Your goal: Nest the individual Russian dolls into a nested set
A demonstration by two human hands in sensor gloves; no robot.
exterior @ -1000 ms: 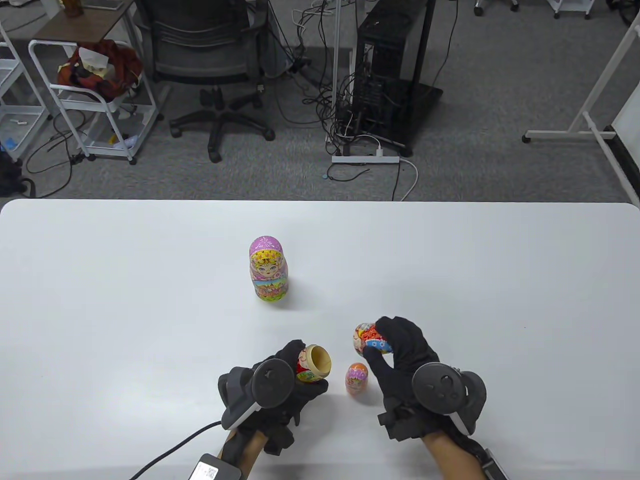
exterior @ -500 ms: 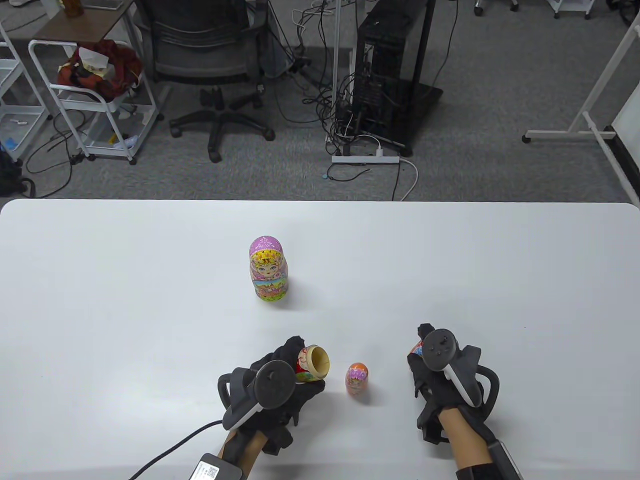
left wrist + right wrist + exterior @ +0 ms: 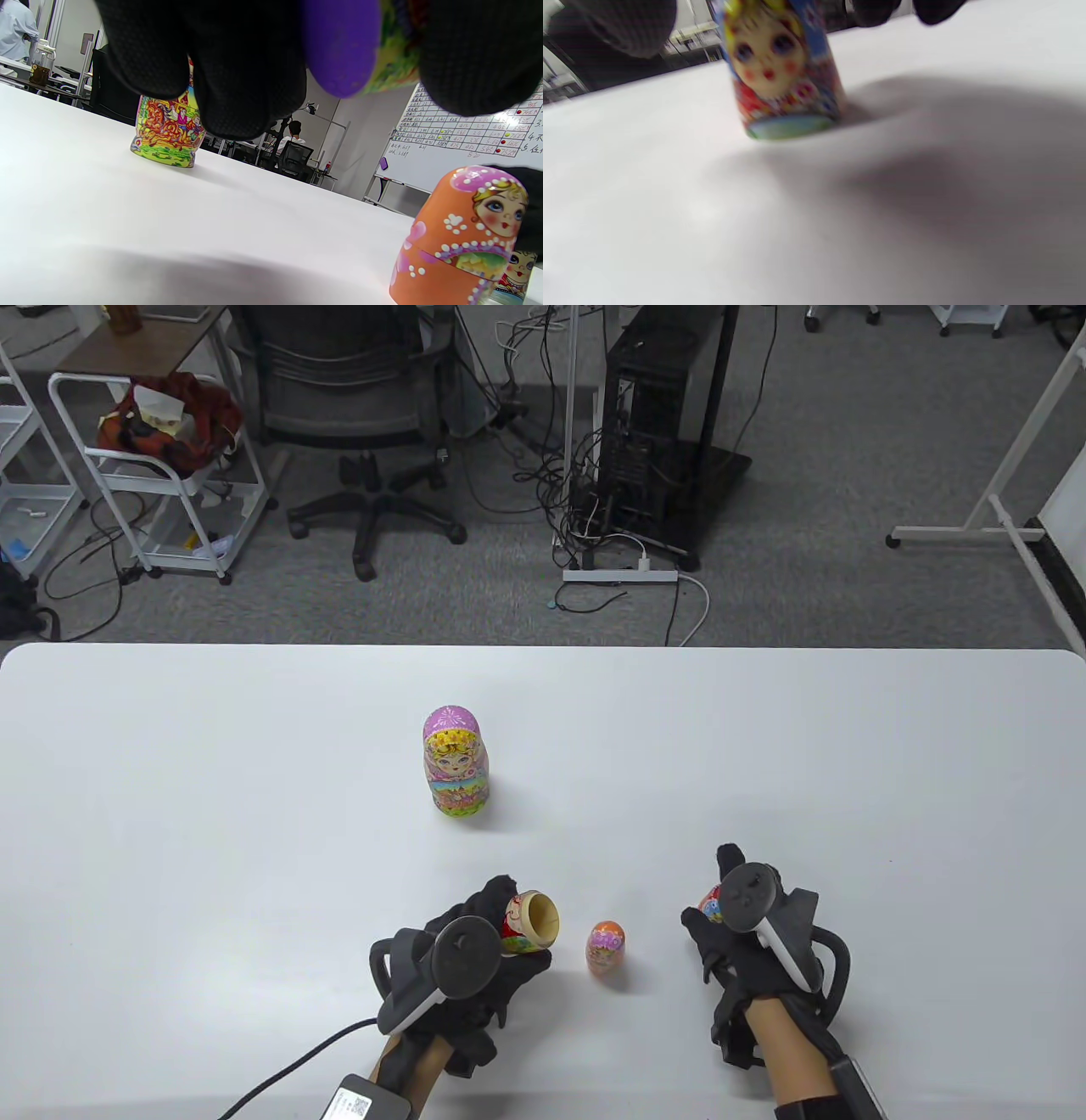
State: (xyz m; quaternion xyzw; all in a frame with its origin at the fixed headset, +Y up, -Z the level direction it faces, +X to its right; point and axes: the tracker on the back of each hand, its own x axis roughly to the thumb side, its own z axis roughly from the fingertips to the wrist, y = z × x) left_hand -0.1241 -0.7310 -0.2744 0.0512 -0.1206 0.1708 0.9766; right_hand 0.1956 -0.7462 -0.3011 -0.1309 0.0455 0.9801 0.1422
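Observation:
My left hand [image 3: 509, 937] grips the red doll's bottom half [image 3: 536, 920], tilted, its hollow mouth facing right. In the left wrist view its purple base [image 3: 343, 46] shows between my fingers. A small orange doll [image 3: 605, 948] stands between my hands and also shows in the left wrist view [image 3: 458, 245]. The red and blue top half [image 3: 709, 904] stands on the table under my right hand [image 3: 708, 886]. In the right wrist view this piece [image 3: 782, 72] stands face forward, with my thumb [image 3: 619, 25] apart from it. The large pink doll [image 3: 456, 761] stands closed at mid-table.
The white table [image 3: 212, 814] runs the full width, its far edge near the middle of the view. A cable [image 3: 288, 1065] trails from my left wrist at the near edge. Chairs, carts and a computer tower stand on the floor beyond.
My right hand has carried the red and blue top half to the right and down onto the table, then spread its fingers. My left hand and the other dolls have not moved.

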